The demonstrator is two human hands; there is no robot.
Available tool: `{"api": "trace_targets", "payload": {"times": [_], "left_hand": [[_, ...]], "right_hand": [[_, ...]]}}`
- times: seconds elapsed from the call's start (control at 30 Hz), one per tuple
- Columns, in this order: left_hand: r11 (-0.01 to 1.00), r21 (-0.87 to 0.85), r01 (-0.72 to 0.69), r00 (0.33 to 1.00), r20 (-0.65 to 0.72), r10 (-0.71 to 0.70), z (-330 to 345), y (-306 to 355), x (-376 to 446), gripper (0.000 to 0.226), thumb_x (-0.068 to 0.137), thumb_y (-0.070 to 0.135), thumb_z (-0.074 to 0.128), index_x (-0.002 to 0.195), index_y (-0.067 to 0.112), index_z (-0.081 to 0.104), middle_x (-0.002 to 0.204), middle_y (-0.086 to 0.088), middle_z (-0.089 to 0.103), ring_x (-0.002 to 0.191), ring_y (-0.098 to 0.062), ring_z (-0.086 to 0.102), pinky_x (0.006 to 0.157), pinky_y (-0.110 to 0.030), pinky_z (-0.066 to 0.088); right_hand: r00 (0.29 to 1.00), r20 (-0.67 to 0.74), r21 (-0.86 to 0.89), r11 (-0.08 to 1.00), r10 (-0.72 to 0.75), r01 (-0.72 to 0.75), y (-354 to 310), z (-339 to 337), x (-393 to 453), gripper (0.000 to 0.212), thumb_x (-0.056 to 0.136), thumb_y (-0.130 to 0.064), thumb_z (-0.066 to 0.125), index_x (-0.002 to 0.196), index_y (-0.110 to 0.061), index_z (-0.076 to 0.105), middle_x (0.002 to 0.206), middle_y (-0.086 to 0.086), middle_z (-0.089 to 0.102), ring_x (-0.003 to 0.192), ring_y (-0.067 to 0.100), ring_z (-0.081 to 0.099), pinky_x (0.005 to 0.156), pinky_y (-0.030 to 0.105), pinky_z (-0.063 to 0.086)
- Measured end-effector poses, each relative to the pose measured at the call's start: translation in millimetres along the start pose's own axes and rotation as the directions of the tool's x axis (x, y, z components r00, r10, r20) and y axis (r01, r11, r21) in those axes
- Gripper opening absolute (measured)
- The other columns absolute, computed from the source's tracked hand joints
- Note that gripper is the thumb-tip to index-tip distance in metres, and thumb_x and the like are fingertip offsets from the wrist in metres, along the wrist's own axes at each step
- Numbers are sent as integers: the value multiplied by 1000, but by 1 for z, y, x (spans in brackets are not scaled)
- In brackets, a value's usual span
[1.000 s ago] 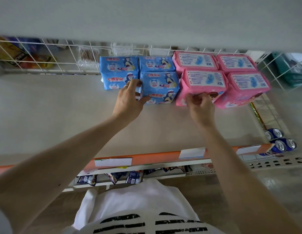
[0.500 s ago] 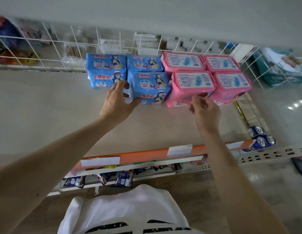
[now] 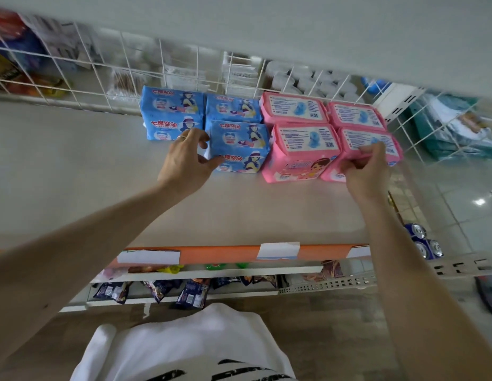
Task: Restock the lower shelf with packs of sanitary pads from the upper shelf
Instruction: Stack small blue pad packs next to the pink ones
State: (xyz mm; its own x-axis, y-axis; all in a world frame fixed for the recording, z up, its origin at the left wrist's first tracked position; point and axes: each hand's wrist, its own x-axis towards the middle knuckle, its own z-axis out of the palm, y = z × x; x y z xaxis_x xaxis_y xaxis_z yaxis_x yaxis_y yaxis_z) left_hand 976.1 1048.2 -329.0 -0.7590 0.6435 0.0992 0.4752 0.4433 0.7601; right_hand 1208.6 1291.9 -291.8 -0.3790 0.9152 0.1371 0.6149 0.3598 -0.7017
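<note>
pads in soft plastic packs sit in two bunches at the back of the pale flat shelf point(image 3: 74, 166), against a white wire fence point(image 3: 184, 75). the shiny blue packs are on the left, the puffy pink packs on the right, stacked two high. the left hand point(image 3: 184, 163) is spread wide around the left end of the front blue pack with a cartoon girl point(image 3: 239, 147), thumb touching it, not squeezing yet. the right hand point(image 3: 363, 171) pinches the front edge of the right front pink pack with a white label point(image 3: 371, 144). i think this is the grabbing step. next, both hands should close tight and lift the squishy packs out.
</note>
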Motion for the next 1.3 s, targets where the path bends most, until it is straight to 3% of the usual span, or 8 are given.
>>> {"api": "trace_targets", "payload": {"times": [0.13, 0.23, 0.37, 0.5, 0.6, 0.87, 1.07, 1.3], "left_hand": [[1000, 2, 3, 1000, 4, -3, -1, 5, 2, 36, 88, 31, 74, 114, 15, 55, 121, -3, 59, 82, -13, 70, 77, -36, 62], [1000, 19, 17, 1000, 7, -18, 0, 4, -1, 37, 88, 33, 74, 114, 16, 55, 120, -2, 59, 77, -7, 67, 69, -24, 58], [998, 10, 67, 997, -41, -66, 0, 4, -12, 41, 88, 35, 75, 117, 15, 53, 118, 1, 56, 74, -2, 65, 61, -16, 49], [993, -6, 116, 991, -73, -116, 3, 5, -31, 48, 87, 37, 75, 121, 16, 49, 119, 1, 52, 84, -11, 67, 71, -29, 56], [991, 3, 131, 988, -84, -131, 4, 7, -46, 51, 87, 37, 75, 124, 15, 49, 122, -1, 52, 88, -14, 67, 77, -32, 56], [988, -14, 155, 974, -166, -155, 7, 23, -73, 48, 89, 36, 73, 126, 15, 49, 125, -1, 52, 95, -15, 66, 80, -35, 57], [975, -9, 222, 958, -186, -220, 9, 22, -81, 54, 89, 37, 72, 133, 20, 46, 134, -1, 51, 94, -12, 65, 75, -26, 50], [951, -153, 269, 947, -140, -290, 24, 50, -58, 61, 90, 39, 71, 141, 27, 41, 139, 4, 57, 97, -14, 66, 82, -37, 56]], "right_hand": [[1000, 14, 30, 999, -12, 12, -3, -2, -4, 31, 90, -7, 69, 110, -13, 45, 89, -6, 62, 73, -8, 54, 53, 1, 39], [997, 70, 61, 998, -35, 30, 1, -12, -9, 35, 91, -12, 70, 114, -16, 43, 93, -7, 63, 79, -5, 58, 79, 22, 53], [972, 103, -53, 975, -210, 216, 5, -9, -24, 71, 86, -31, 77, 142, -13, 38, 105, -2, 64, 91, 12, 62, 84, 32, 51], [777, 131, -378, 694, -616, 613, -11, 13, -36, 84, 75, -54, 76, 144, -19, 45, 140, 16, 49, 131, 34, 43, 108, 48, 36], [647, 270, -348, 555, -713, 756, -20, 34, -31, 74, 80, -50, 75, 143, -21, 50, 147, 10, 49, 138, 32, 42, 116, 54, 30], [756, 165, -262, 710, -634, 653, -26, 63, -21, 65, 78, -36, 82, 136, -20, 59, 142, 5, 57, 131, 32, 48, 110, 48, 34], [873, -53, -317, 837, -485, 445, 10, 13, -17, 73, 88, -58, 58, 152, -34, 35, 164, 5, 19, 150, 36, 15, 118, 59, 11], [922, 204, -316, 869, -330, 381, 55, -2, 18, 76, 89, -64, 58, 154, -40, 28, 167, 4, 7, 151, 43, -9, 116, 67, -3]]}}
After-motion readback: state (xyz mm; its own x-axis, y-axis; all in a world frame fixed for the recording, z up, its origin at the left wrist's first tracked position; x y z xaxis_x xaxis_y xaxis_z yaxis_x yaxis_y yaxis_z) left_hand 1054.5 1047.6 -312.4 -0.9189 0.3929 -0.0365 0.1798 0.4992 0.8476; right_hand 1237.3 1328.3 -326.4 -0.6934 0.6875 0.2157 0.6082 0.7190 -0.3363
